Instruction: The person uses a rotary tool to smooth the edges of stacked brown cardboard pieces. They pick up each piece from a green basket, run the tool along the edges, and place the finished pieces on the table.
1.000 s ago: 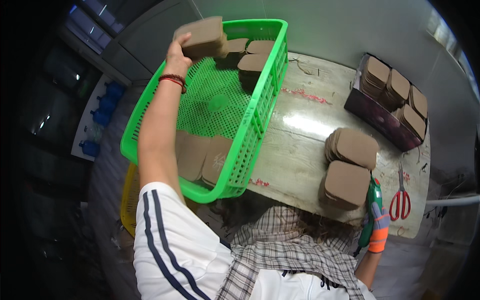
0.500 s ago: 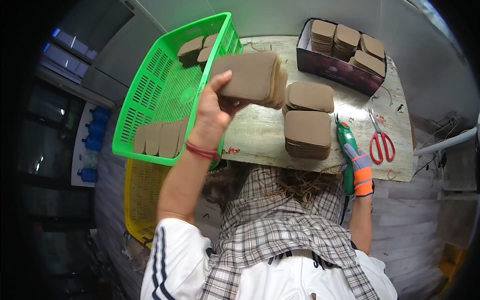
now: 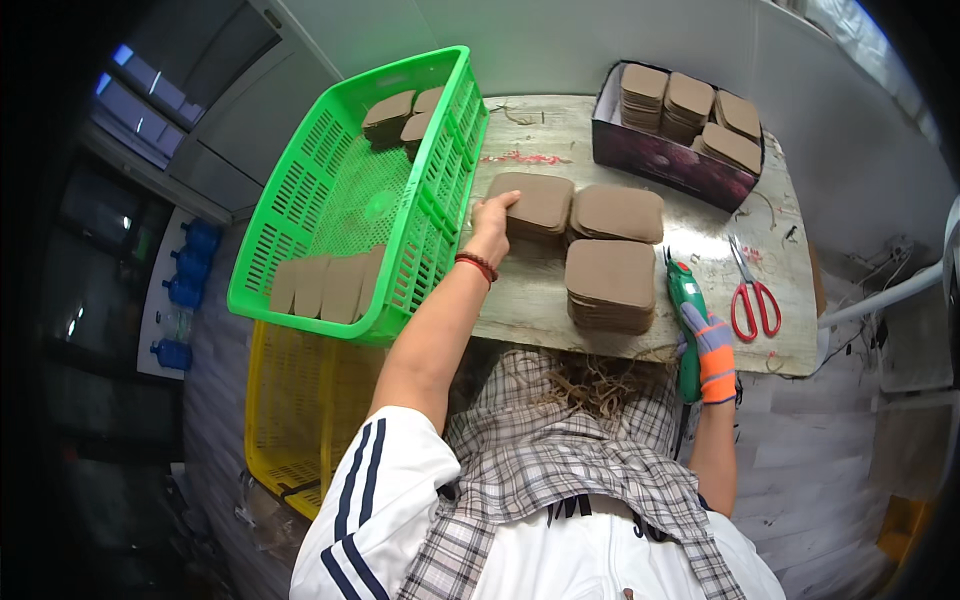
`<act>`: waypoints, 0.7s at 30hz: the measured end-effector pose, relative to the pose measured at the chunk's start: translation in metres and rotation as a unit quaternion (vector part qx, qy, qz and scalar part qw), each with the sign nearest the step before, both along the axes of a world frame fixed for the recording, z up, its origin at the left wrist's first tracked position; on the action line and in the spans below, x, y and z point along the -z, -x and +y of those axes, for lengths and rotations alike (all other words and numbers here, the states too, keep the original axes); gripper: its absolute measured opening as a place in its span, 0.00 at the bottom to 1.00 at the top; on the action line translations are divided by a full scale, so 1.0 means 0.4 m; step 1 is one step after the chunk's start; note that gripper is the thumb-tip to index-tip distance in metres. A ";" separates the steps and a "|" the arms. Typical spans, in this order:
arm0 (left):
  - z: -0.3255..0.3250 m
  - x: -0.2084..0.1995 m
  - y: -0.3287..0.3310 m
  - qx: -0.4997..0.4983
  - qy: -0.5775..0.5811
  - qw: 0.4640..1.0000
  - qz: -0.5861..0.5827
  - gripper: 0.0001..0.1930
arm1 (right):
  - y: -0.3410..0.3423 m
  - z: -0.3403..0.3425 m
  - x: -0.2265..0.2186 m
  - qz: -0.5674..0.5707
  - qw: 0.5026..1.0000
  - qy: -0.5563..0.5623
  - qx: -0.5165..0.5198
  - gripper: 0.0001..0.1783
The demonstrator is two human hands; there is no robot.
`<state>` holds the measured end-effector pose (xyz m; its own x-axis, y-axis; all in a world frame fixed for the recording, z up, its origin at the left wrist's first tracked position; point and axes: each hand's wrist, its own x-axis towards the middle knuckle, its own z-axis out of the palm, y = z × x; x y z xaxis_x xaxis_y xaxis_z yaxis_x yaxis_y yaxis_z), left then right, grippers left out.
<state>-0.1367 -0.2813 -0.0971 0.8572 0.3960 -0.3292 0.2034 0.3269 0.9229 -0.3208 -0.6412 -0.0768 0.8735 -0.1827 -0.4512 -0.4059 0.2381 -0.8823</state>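
Observation:
My left hand [image 3: 492, 225] grips the left side of a stack of brown fabric pads [image 3: 533, 203] with rounded corners, its thumb on top. That stack stands on the tabletop, beside a second brown stack [image 3: 618, 215]. Nearer to me is a third, taller pad stack [image 3: 611, 284]. In a grey and orange glove, my right hand [image 3: 711, 350] is wrapped around a green hand-held power tool [image 3: 688, 290] with a dark pointed tip. The tool lies near the table's front edge, its tip facing away from me. Red-handled scissors [image 3: 753, 303] lie to its right.
At the left, a green plastic basket [image 3: 410, 250] holds several brown pad stacks. A yellow basket [image 3: 285, 400] sits below it. A dark box [image 3: 670, 172] full of pad stacks stands at the table's far right. Brown trimmings [image 3: 596, 385] lie on my checked apron.
My left hand has brought its pad stack down from beside the green basket onto the table, next to the other stacks. My right hand still holds the green tool.

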 end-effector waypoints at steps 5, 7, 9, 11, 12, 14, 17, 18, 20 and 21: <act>-0.041 -0.203 0.019 -0.001 -0.178 0.983 0.042 0.42 | 0.005 -0.017 0.016 0.005 0.999 0.047 -0.011 0.16; -0.058 -0.394 0.053 0.013 -0.203 0.970 -0.129 0.42 | 0.007 -0.025 0.030 0.000 0.998 0.056 -0.010 0.15; 0.025 -0.577 0.047 0.130 -0.228 0.944 -0.198 0.36 | 0.019 -0.025 0.027 -0.023 0.998 0.057 -0.006 0.13; 0.112 -0.717 0.050 0.123 -0.127 0.966 -0.186 0.34 | 0.015 -0.021 0.012 -0.004 0.999 0.039 0.007 0.12; 0.234 -0.718 -0.028 0.096 -0.204 0.957 -0.182 0.37 | 0.018 -0.012 0.007 0.006 1.000 0.026 0.003 0.11; 0.397 -0.673 -0.100 0.087 -0.157 0.979 -0.093 0.47 | 0.024 -0.009 0.002 -0.024 0.998 0.060 -0.003 0.11; 0.584 -0.483 -0.192 0.037 0.029 0.994 0.096 0.56 | 0.009 -0.033 0.054 0.008 0.999 0.051 -0.002 0.11; 0.583 -0.416 -0.209 0.002 0.022 0.993 0.117 0.56 | 0.013 -0.033 0.055 0.000 0.999 0.052 0.004 0.11; 0.588 -0.309 -0.240 0.005 0.009 0.990 0.142 0.58 | 0.021 -0.008 0.015 -0.013 0.998 0.055 0.011 0.11; 0.581 -0.267 -0.264 0.007 0.018 0.988 0.152 0.59 | 0.021 0.008 -0.010 -0.013 0.997 0.079 0.012 0.11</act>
<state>-0.0312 -0.0488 0.0098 0.7214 0.3690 -0.5860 0.4743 0.3532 0.8064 -0.3293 -0.6381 -0.0729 0.8790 -0.2716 -0.3919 -0.3778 0.1049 -0.9199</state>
